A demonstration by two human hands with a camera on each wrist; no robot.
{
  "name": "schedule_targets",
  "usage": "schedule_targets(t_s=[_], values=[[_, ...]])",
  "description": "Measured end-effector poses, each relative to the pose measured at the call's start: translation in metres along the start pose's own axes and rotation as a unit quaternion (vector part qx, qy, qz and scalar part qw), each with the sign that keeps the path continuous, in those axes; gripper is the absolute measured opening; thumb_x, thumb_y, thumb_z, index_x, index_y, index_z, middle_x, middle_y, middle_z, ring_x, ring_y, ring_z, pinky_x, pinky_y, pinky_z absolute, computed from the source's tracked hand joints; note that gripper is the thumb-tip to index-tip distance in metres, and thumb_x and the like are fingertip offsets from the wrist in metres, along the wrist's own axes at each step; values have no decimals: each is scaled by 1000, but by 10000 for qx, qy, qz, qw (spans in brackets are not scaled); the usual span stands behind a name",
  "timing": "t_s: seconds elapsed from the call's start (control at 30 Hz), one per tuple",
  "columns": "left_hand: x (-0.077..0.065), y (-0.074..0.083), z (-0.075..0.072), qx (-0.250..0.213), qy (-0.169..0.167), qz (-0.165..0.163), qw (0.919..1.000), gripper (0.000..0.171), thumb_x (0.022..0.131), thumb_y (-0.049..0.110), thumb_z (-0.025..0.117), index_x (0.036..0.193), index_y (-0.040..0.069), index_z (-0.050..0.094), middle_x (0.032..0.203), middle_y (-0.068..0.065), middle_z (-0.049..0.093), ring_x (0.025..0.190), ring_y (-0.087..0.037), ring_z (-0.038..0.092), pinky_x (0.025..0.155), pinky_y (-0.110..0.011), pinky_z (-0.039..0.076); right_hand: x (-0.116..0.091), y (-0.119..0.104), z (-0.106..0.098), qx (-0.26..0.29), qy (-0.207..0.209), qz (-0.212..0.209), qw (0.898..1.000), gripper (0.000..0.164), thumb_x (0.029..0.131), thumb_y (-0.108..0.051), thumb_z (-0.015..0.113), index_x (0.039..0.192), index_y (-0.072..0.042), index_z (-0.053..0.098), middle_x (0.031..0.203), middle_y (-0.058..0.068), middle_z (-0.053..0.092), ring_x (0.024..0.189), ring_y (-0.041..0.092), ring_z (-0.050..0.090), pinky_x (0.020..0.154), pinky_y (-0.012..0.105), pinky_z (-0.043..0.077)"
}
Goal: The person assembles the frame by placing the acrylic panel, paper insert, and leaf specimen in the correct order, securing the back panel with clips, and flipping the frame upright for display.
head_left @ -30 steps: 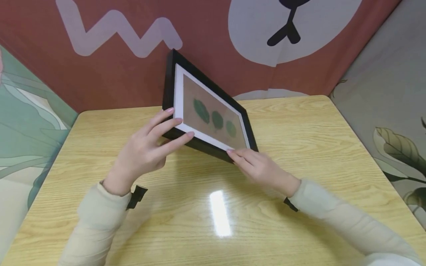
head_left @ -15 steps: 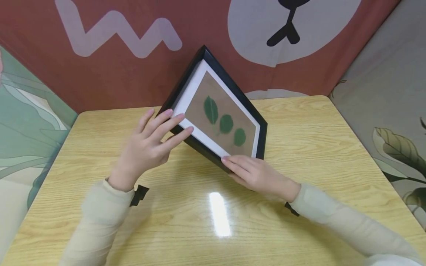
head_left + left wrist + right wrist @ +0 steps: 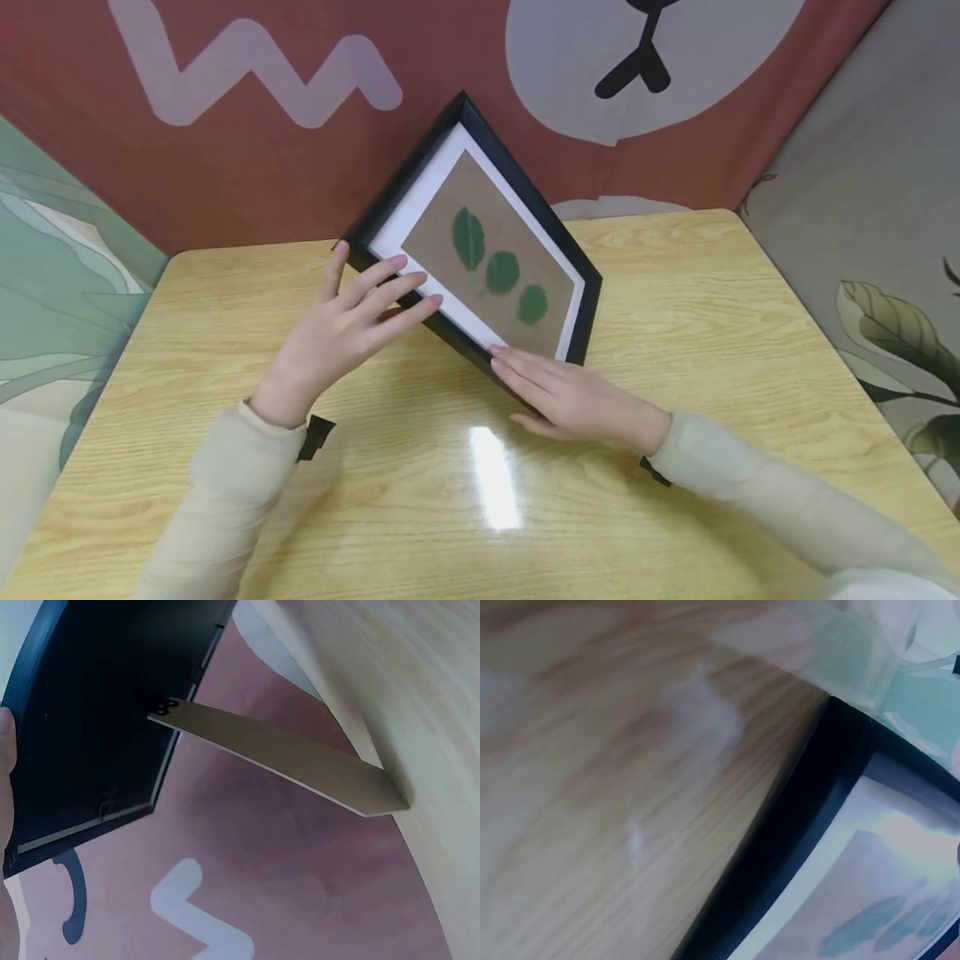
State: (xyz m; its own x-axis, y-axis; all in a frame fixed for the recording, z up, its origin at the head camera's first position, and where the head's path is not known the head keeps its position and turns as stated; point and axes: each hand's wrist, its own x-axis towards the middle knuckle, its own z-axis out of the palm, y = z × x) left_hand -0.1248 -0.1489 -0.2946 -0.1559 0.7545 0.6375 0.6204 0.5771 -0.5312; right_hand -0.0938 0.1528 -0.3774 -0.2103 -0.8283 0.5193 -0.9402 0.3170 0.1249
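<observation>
A black picture frame [image 3: 542, 193] leans back at an angle on the table, with a white mat and green leaf shapes on brown inside. Spread, fairly straight fingers of my left hand [image 3: 330, 346] touch its left corner and lower-left edge; the thumb is mostly hidden. My right hand [image 3: 570, 396] lays its straight fingers on the lower edge near the right end, with the thumb apart below. Behind the frame, in the left wrist view, a brown stand leg [image 3: 285, 754] reaches from the dark back panel [image 3: 97, 712] to the table.
The light wood table [image 3: 397, 500] carries a bright light reflection in front of the frame. A red patterned cloth [image 3: 262, 167] hangs behind the table's back edge. Patterned walls stand at left and right.
The frame has turned so its face points more toward me, its left corner swinging left. My right fingers slid slightly left along the lower edge, and its thumb has come away. The left fingers are more spread.
</observation>
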Motion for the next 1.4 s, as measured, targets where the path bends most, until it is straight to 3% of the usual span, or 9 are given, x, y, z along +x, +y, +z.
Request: schedule_targets(t_s=[0.4, 0.57, 0.67, 0.77, 0.87, 0.97, 1.07, 1.13, 1.4], values=[[-10, -18, -4, -278, -653, -346, 9969, 47, 89, -3, 62, 129, 19, 55, 131, -8, 57, 127, -27, 50, 115, -51, 33, 28, -15, -1, 244, -1260, 561, 9901, 74, 93, -38, 58, 143, 9, 31, 151, 28, 31, 140, 34, 36, 114, 40, 38], [-13, -18, -2, -252, -703, -418, 9963, 53, 85, -8, 63, 130, 19, 56, 129, -9, 58, 126, -28, 50, 113, -52, 35, 30, 1, -6, 594, -1020, 797, 9898, 62, 101, -41, 38, 141, 6, 39, 147, 23, 41, 135, 32, 43, 112, 42, 40], [-12, -16, 0, -199, -505, -417, 9977, 53, 82, -6, 67, 127, 20, 58, 126, -8, 61, 124, -27, 52, 110, -51, 39, 26, 21, -14, 1035, -624, 1531, 9808, 52, 101, -30, 46, 138, 6, 43, 141, 21, 49, 130, 34, 48, 110, 47, 41], [-12, -12, 4, -199, -183, -374, 9989, 37, 89, 5, 64, 123, 19, 60, 122, -7, 63, 120, -26, 55, 109, -49, 41, 20, 45, -22, 1578, -100, 2718, 9493, 47, 94, -11, 56, 136, 6, 45, 136, 22, 53, 126, 36, 50, 107, 50, 42], [-11, -7, 9, -224, 100, -260, 9994, 23, 99, 18, 51, 120, 18, 61, 119, -6, 64, 116, -24, 56, 109, -47, 42, 13, 71, -29, 2373, 450, 3959, 8860, 45, 92, 2, 54, 136, 5, 45, 133, 24, 54, 125, 35, 51, 106, 49, 44], [-10, -3, 11, -237, 211, -118, 9994, 26, 103, 24, 42, 118, 17, 62, 117, -5, 64, 114, -23, 58, 108, -46, 42, 7, 96, -33, 2982, 830, 4875, 8164, 44, 93, 6, 48, 137, 6, 43, 134, 25, 53, 126, 35, 49, 107, 48, 43], [-10, -1, 11, -267, 163, -17, 9995, 26, 102, 24, 43, 117, 17, 63, 116, -5, 65, 112, -23, 59, 107, -45, 43, 2, 114, -35, 3296, 861, 5402, 7695, 47, 94, 8, 44, 141, 6, 38, 139, 26, 47, 130, 36, 44, 112, 48, 37], [-10, -1, 11, -302, 70, 35, 9995, 25, 101, 23, 47, 118, 17, 63, 115, -5, 66, 111, -23, 59, 106, -46, 43, -2, 123, -34, 3330, 762, 5545, 7588, 50, 93, 9, 43, 142, 7, 35, 143, 27, 43, 133, 37, 41, 115, 48, 33], [-10, -2, 8, -491, -168, 30, 9986, 36, 83, 9, 70, 118, 14, 63, 113, -6, 67, 111, -25, 60, 107, -47, 43, -11, 137, -24, 3437, -12, 5739, 7433, 56, 93, 7, 45, 146, 7, 27, 150, 29, 33, 139, 41, 33, 118, 48, 28]])
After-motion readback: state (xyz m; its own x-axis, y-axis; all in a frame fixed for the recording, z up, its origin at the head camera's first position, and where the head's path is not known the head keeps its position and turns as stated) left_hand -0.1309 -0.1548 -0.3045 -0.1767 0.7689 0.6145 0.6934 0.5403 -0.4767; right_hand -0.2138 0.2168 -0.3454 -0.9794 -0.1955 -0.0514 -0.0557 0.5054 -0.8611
